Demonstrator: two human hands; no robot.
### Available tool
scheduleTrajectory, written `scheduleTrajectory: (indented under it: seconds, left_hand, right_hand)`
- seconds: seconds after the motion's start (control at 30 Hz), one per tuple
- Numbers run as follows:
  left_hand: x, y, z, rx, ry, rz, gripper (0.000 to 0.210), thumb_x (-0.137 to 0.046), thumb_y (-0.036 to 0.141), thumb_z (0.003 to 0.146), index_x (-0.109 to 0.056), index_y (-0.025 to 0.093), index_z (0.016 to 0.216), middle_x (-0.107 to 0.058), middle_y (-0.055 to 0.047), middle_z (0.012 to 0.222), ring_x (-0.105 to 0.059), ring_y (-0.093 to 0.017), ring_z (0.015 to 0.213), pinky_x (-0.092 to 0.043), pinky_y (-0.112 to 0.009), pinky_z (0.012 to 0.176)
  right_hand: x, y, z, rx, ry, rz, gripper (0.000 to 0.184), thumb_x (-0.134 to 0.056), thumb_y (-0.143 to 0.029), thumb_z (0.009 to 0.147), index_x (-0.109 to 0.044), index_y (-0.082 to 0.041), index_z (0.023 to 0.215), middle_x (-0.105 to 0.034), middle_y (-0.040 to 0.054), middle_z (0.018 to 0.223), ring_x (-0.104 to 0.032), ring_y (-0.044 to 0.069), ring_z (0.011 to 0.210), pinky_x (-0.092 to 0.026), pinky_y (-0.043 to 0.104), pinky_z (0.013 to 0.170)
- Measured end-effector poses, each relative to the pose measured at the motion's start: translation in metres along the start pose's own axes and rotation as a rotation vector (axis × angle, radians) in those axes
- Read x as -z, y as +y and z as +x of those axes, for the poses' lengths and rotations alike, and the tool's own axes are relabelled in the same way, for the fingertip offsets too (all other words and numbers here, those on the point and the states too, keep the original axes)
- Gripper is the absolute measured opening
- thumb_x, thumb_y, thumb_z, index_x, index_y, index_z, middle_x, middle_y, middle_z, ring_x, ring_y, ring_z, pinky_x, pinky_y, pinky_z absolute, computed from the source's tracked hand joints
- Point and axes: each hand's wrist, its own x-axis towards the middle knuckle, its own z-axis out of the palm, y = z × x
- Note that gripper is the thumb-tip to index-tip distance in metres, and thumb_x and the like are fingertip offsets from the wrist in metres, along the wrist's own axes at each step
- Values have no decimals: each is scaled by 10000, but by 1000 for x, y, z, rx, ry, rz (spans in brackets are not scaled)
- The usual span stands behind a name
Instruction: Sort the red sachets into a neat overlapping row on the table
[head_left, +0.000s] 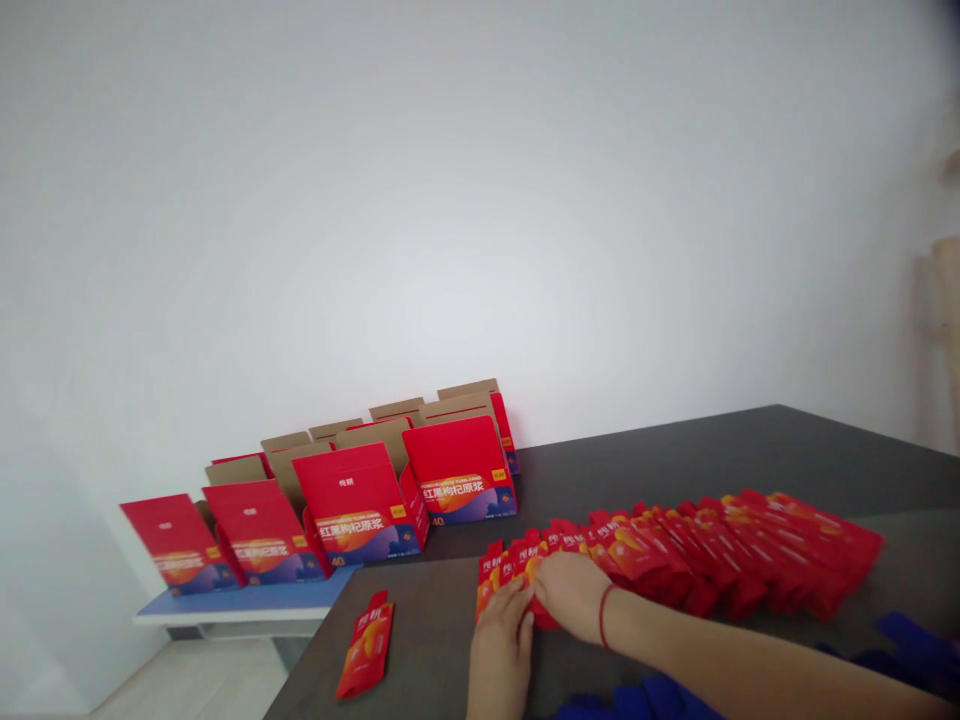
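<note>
A long row of overlapping red pouches [652,555] with yellow fruit prints lies across the dark table. At the row's left end, my left hand [499,645] closes on the near edge of the pouches, its fingers partly hidden by the other hand. Just right of it, my right hand [571,595], with a red band at the wrist, has its curled fingers gripping pouches in the same group. The two hands touch or nearly touch. One single red pouch [366,645] lies apart on the table, to the left of both hands.
Several open red-and-blue cartons [367,500] stand in rows at the back left, flaps raised, some on a lower blue-topped table [300,597]. Dark blue items [649,700] lie along the near edge of the dark table [675,450]. A white wall [450,200] rises behind.
</note>
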Motion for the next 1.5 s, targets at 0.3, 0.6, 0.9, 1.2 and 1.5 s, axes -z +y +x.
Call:
scheduleTrajectory:
  seconds: [0.3,0.6,0.9,1.2,1.5]
  left_hand:
    - [-4,4,0,-42,-2,57,430,-496,210,790,-571,253,1211,-560,-50,1287,-477,-201,1201,-347,-389,1054]
    - [88,-53,-12,590,364,910,517,-380,353,864,-453,32,1263,-431,-255,1333,-409,-373,1223,-375,-480,930]
    - [85,-60,-20,695,-11,916,455,-326,309,889,-450,72,1256,-592,-203,1123,-550,-328,1065,-418,-397,815]
    - [71,-39,-11,550,-111,842,441,-352,75,812,-463,43,1238,-632,-192,1092,-578,-271,1047,-437,-326,805]
    - [67,-29,-4,510,-14,544,501,-263,74,844,-394,118,1325,-604,-155,1207,-617,-185,1027,-455,-273,812]
  right_hand:
    - [4,38,-11,85,60,-409,430,-488,-287,817,-558,-159,1222,-479,149,1328,-376,331,1227,-324,475,968]
    - [-7,36,-11,107,57,-518,472,-568,-361,769,-569,-169,1200,-522,169,1266,-418,361,1175,-348,508,911]
    - [-10,36,-10,119,80,-510,463,-573,-380,769,-579,-172,1183,-533,172,1249,-423,358,1175,-339,506,915]
    - [-11,35,-9,107,87,-511,473,-580,-394,763,-584,-161,1175,-538,176,1242,-425,359,1176,-334,505,923]
    - [-10,36,-10,93,63,-520,485,-558,-383,777,-560,-172,1214,-517,172,1274,-407,361,1197,-323,510,931]
